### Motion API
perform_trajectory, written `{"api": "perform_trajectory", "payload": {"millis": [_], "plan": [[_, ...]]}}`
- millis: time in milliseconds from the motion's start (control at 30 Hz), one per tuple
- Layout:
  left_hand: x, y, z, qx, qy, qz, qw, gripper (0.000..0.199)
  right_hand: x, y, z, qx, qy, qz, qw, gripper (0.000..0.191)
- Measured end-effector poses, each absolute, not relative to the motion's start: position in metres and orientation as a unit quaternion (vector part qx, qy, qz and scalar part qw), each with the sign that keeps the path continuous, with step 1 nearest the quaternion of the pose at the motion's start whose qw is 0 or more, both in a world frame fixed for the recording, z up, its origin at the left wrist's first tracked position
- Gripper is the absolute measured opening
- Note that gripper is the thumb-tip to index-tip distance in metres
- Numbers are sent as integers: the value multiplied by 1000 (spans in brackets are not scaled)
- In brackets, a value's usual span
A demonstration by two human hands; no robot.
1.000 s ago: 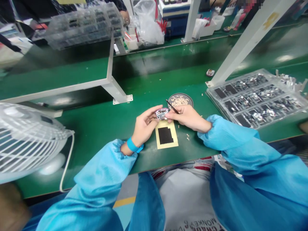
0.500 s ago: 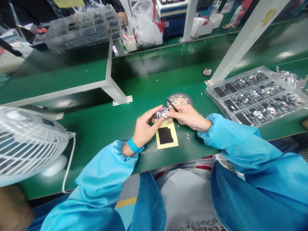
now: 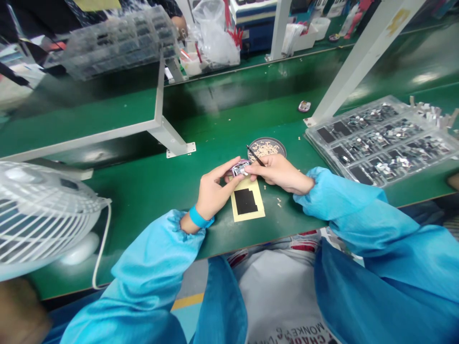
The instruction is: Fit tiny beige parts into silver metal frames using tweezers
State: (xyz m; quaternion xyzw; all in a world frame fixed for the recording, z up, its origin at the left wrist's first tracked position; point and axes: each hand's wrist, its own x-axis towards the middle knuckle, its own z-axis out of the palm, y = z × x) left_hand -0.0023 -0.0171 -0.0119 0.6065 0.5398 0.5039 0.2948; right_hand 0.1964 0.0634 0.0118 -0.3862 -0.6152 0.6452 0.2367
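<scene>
My left hand (image 3: pixel 214 192) holds a small purple-rimmed device (image 3: pixel 240 167) between thumb and fingers. The device's inner parts face up. My right hand (image 3: pixel 279 173) has dark tweezers (image 3: pixel 255 155) in its grip, their tip pointing up and away, while its fingertips touch the device's right side. Beneath the hands lies a yellow sheet (image 3: pixel 261 212) with a black patch (image 3: pixel 245 201). Just beyond my right hand is a round dish (image 3: pixel 284 147) of small beige pieces.
A clear compartment tray (image 3: pixel 324 160) of small parts sits at right, near a white post (image 3: pixel 358 71). Another purple device (image 3: pixel 304 106) lies farther back. A white fan (image 3: pixel 46 215) stands at left, below a raised green shelf (image 3: pixel 107 110). Several tiny pieces lie near the sheet.
The whole view has shifted slightly, so the table things sit a little more to the left. Both hands keep nearly the same pose around the device.
</scene>
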Motion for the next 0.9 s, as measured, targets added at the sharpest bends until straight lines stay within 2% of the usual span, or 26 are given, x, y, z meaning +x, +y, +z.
{"api": "perform_trajectory", "payload": {"millis": [167, 400, 700, 900], "plan": [[-2, -16, -14, 572, 534, 510, 356, 52, 197, 64, 10, -397, -624, 635, 223, 44], [-2, -19, -9, 620, 543, 501, 264, 42, 196, 63, 10, -380, -623, 641, 239, 42], [-3, -21, -8, 636, 539, 500, 236, 41, 196, 63, 9, -387, -615, 644, 237, 45], [0, -19, -14, 560, 543, 527, 338, 52, 193, 63, 8, -381, -628, 618, 281, 44]]}}
